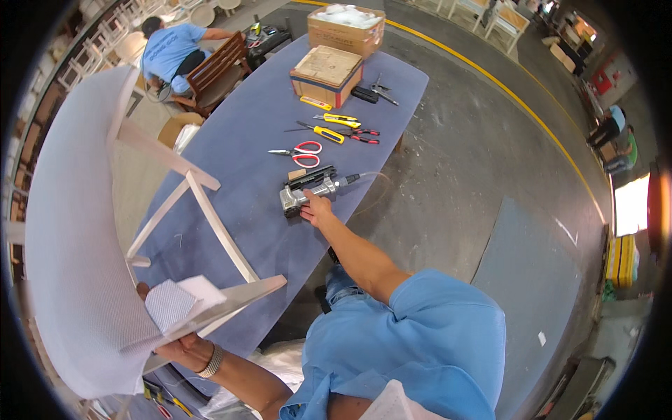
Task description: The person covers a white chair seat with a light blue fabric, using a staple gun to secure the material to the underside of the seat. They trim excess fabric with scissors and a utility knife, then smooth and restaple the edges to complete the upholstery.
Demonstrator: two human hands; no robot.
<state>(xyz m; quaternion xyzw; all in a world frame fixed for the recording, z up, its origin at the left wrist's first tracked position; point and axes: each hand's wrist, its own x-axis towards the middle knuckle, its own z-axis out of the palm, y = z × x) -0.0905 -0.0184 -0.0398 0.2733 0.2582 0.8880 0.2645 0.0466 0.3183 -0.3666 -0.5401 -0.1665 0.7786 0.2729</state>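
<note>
A chair (77, 231) covered in pale ribbed fabric is tilted at the left edge of the table, its bare light-wood legs (217, 231) pointing over the top. My left hand (183, 348), with a metal watch on the wrist, grips the chair's lower frame by a loose fabric flap (171, 304); part of the hand is hidden behind the wood. On the table, my right hand (316, 210) has its fingers closed around a silver and black pneumatic staple gun (292, 199), which lies on its side with a hose running off to the right.
Beyond the staple gun lie red-handled scissors (306, 154), a yellow screwdriver (329, 134), yellow cutters (339, 120) and pliers (364, 136). Two cardboard boxes (327, 77) stand at the blue table's (231, 140) far end. A co-worker (173, 52) sits past the table's left side.
</note>
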